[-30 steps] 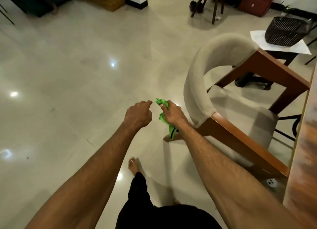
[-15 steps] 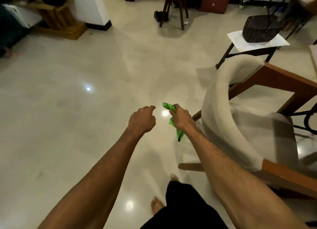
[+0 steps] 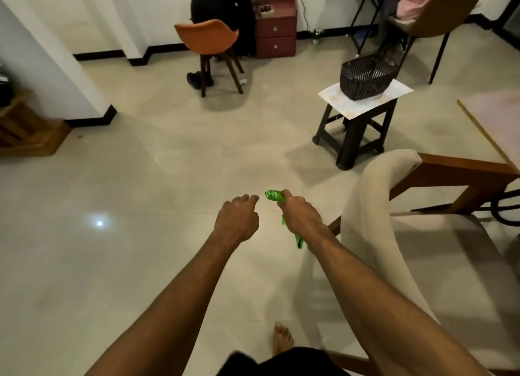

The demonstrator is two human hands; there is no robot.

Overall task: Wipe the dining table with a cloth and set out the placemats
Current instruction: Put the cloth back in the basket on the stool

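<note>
My right hand (image 3: 298, 214) is closed around a crumpled green cloth (image 3: 274, 196), whose ends stick out above and below the fist. Just to its left, my left hand (image 3: 237, 220) is curled into a loose fist with nothing in it. Both hands hover over the tiled floor. A corner of the dining table (image 3: 495, 122) shows at the right edge. On a dark stool (image 3: 355, 133) ahead lies a pale placemat (image 3: 396, 91) with a dark woven basket (image 3: 365, 75) on top.
A beige upholstered chair with a wooden frame (image 3: 374, 234) stands close on my right. Farther off are an orange chair (image 3: 208, 40), a red drawer cabinet (image 3: 276, 29), a white pillar (image 3: 50, 65) and a wooden crate (image 3: 25, 130). My bare foot (image 3: 282, 336) is on the floor.
My view has lifted and turned toward the room, bringing the stool, basket and far wall into sight. Both hands keep the same pose, the right still holding the cloth.
</note>
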